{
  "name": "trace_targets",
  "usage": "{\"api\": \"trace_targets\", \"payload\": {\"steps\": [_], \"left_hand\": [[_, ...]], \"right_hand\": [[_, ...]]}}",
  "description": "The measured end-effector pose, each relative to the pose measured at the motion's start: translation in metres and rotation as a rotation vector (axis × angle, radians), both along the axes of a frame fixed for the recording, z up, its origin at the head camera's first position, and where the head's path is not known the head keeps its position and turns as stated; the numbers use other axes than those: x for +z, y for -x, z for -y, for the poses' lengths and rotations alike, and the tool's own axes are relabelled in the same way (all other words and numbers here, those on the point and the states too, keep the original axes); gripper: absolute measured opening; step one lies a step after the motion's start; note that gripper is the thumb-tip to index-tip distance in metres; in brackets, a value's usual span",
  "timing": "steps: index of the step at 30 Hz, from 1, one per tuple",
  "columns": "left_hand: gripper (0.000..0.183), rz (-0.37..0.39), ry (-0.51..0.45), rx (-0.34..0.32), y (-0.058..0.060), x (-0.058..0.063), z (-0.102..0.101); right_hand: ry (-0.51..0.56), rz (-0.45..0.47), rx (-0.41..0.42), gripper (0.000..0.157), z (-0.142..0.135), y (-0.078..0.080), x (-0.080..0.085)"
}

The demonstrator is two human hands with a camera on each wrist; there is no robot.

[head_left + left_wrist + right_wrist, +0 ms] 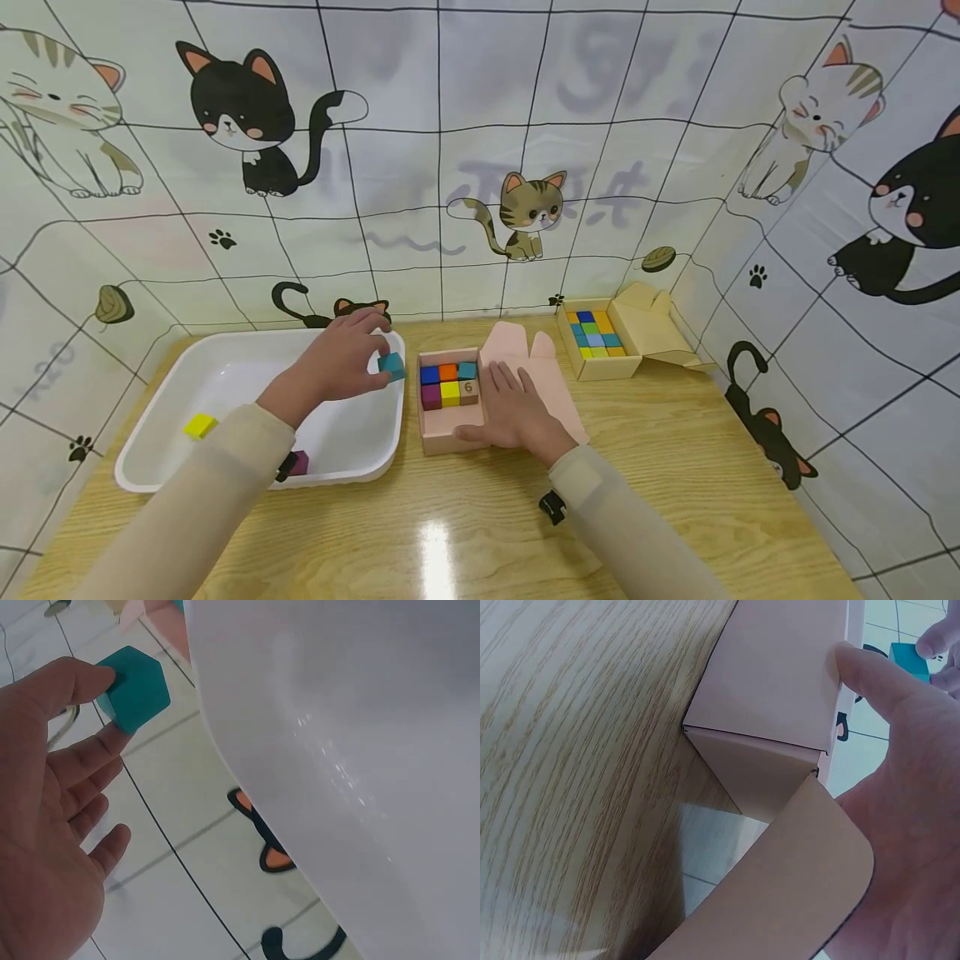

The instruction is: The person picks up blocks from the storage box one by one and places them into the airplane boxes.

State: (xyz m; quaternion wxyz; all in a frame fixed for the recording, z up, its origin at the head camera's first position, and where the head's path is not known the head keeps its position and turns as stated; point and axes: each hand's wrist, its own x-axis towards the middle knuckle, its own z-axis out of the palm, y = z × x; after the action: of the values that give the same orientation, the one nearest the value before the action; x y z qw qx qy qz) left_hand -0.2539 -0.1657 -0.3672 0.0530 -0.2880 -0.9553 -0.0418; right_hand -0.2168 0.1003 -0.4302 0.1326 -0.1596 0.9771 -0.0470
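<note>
My left hand [330,367] pinches a teal cube [392,367] between thumb and fingertips, held above the right rim of a white tray [352,442]. In the left wrist view the teal cube [135,690] sits at the fingertips, with the other fingers loosely bent. My right hand [517,417] rests on an opened pink cardboard box [456,443], its fingers laid straight over the hinge side of the lid [561,396]. Its thumb touches the front wall's top edge, as the right wrist view shows. Inside the box lie coloured cubes and a wooden cube marked 6 [468,392].
A yellow cube [200,426] lies at the left in the tray, and a purple cube [299,463] near its front, partly hidden by the left sleeve. Back right stands a second opened box [611,367] holding several coloured cubes. Cat-patterned sheeting [390,167] surrounds the wooden table [465,533].
</note>
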Motion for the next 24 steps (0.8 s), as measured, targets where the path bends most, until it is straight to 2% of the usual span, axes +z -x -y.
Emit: {"api": "trace_targets", "payload": {"steps": [5, 14, 24], "left_hand": [[0.022, 0.007, 0.020, -0.054, -0.002, -0.004, -0.022], [0.025, 0.063, 0.086, -0.088, -0.005, -0.015, -0.050], [0.024, 0.113, 0.187, -0.129, -0.003, -0.038, -0.067]], "right_hand": [[-0.020, 0.009, -0.006, 0.109, 0.000, 0.001, 0.000], [-0.015, 0.003, 0.002, 0.107, 0.000, 0.001, 0.000], [-0.030, -0.008, 0.009, 0.108, 0.000, 0.002, -0.003]]}}
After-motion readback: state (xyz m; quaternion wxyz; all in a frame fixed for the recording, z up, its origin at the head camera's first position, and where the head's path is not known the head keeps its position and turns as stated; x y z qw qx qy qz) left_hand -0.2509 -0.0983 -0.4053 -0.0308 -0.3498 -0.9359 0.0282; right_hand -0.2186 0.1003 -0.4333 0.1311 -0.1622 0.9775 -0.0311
